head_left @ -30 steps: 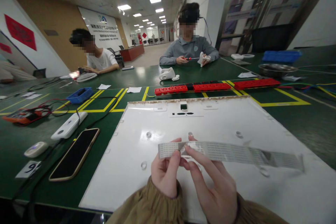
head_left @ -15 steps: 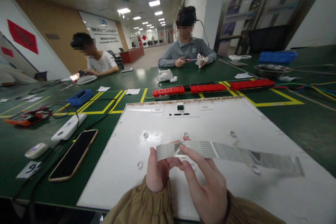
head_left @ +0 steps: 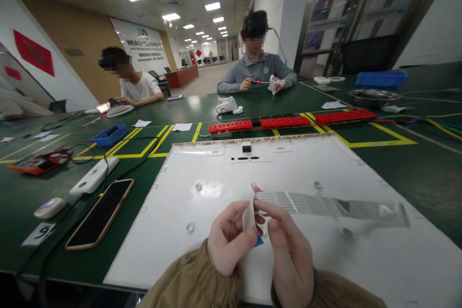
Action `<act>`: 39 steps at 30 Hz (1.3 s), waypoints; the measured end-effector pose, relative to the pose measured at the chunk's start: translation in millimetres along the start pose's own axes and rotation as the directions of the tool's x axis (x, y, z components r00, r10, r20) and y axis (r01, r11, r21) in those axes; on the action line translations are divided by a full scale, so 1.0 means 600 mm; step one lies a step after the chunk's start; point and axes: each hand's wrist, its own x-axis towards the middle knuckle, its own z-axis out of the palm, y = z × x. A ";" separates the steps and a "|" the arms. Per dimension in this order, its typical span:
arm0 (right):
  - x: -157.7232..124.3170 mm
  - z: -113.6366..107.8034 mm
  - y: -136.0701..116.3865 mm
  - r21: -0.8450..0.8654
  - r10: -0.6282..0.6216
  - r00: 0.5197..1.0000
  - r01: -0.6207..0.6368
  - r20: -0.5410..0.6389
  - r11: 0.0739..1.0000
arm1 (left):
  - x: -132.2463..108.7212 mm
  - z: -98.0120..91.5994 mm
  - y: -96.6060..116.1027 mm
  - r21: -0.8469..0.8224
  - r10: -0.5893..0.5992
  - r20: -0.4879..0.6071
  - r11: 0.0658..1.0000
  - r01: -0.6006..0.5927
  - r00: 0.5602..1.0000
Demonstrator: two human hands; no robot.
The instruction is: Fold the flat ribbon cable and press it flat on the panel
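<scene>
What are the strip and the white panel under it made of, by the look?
Strip: thin flexible film, likely plastic, semi-matte, with fine parallel lines; it curls sharply at the held end. Panel: rigid, glossy white, likely moulded plastic or perhaps painted metal; it mirrors the ceiling lights and has small raised bosses.

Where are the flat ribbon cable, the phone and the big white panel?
flat ribbon cable (head_left: 310, 203): head view, middle of strip.
phone (head_left: 100, 214): head view, centre of screen.
white panel (head_left: 288, 163): head view, bare far part.

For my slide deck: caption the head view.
Left hand and right hand pinch the bent end of a flat ribbon cable above a white panel on a green table.
</scene>
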 end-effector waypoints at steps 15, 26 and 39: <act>0.000 0.007 -0.002 0.229 0.108 0.979 -0.067 -0.171 0.971 | -0.008 -0.005 -0.020 0.743 0.365 0.169 0.564 -0.362 0.916; 0.002 0.011 -0.005 0.241 0.125 0.970 -0.073 -0.207 0.968 | -0.011 -0.001 -0.020 0.829 0.339 0.162 0.462 -0.314 0.927; -0.007 0.006 0.001 0.020 0.025 0.971 -0.021 -0.238 1.000 | -0.008 -0.001 -0.025 0.791 0.258 0.147 0.549 -0.270 0.955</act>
